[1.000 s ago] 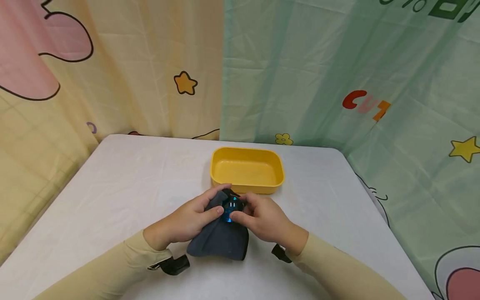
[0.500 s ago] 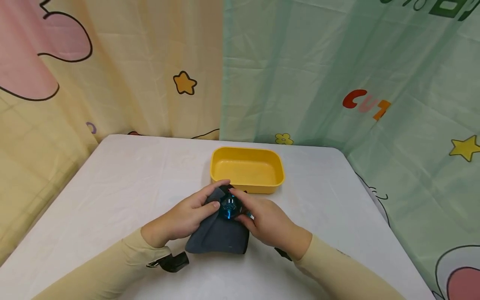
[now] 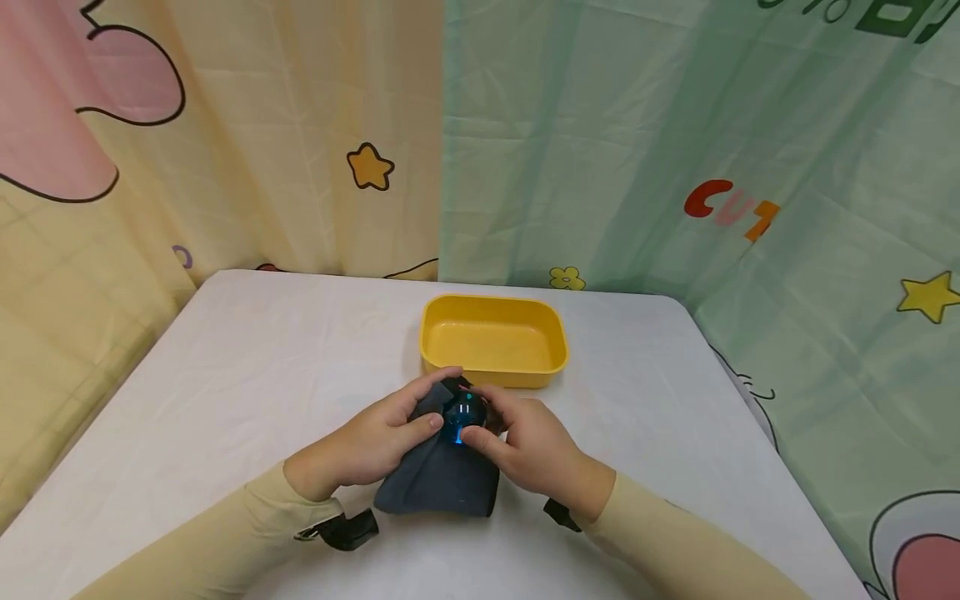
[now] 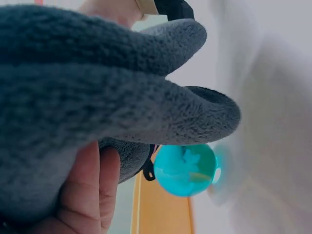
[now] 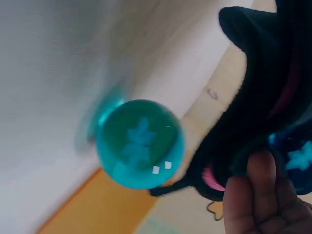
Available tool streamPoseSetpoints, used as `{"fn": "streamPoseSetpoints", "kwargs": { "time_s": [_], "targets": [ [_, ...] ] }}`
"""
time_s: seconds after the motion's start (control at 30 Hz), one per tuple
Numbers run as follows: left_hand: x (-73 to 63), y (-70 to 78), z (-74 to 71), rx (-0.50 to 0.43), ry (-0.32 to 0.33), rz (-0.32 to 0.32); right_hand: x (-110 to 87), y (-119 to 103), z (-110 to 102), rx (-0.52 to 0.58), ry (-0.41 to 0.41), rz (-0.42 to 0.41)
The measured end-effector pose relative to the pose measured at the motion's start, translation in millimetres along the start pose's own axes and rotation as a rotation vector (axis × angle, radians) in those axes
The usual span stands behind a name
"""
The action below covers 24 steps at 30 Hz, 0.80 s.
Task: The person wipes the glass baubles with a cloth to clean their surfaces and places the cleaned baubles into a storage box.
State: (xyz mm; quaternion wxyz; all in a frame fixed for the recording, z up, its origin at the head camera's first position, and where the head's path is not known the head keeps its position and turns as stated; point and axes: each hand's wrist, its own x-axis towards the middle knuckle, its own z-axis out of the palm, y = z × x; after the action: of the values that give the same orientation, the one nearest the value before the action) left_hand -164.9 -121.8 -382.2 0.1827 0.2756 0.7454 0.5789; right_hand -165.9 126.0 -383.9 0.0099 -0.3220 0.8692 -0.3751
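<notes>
A dark grey fleece piece (image 3: 450,483) with a black edge and pink inside hangs above the table; its exact kind is unclear. My left hand (image 3: 375,437) grips it from the left, thumb in front. At its upper right sits a shiny clear blue ball (image 3: 463,414) with a star inside. My right hand (image 3: 540,437) pinches this ball, thumb at its lower right; in the right wrist view the fingertips also meet the fleece edge. A second teal ball (image 5: 140,144) shows below, near a black cord (image 5: 170,189); whether they are joined I cannot tell.
A yellow rectangular tub (image 3: 495,375) stands just beyond my hands on the white-covered table (image 3: 322,350). Printed curtains (image 3: 585,150) surround the table's back and sides. A black wrist strap mount (image 3: 348,531) hangs under the left sleeve.
My right fingers shifted over the blue ball and back, and the ball appears turned. Both hands and the fleece rose slightly, then sank back. The tub stayed put.
</notes>
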Motion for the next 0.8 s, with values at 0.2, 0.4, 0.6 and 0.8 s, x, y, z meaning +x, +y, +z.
{"fn": "streamPoseSetpoints", "kwargs": {
  "time_s": [0.2, 0.4, 0.6, 0.8],
  "targets": [
    [-0.3, 2.2, -3.2, -0.058, 0.013, 0.026, -1.3, -4.6, -6.3, -0.335, -0.001, -0.202],
    [0.6, 4.7, -2.2, -0.069, -0.003, 0.033, 0.2, -3.5, -9.0, -0.331, 0.011, -0.213],
    [-0.7, 2.4, 1.4, 0.025, 0.005, -0.004, 2.3, -3.0, -4.0, 0.024, -0.022, 0.06],
    [-1.6, -0.1, 0.1, 0.028, 0.018, -0.007, 0.8, -3.1, -0.8, -0.124, -0.001, -0.038]
  ]
}}
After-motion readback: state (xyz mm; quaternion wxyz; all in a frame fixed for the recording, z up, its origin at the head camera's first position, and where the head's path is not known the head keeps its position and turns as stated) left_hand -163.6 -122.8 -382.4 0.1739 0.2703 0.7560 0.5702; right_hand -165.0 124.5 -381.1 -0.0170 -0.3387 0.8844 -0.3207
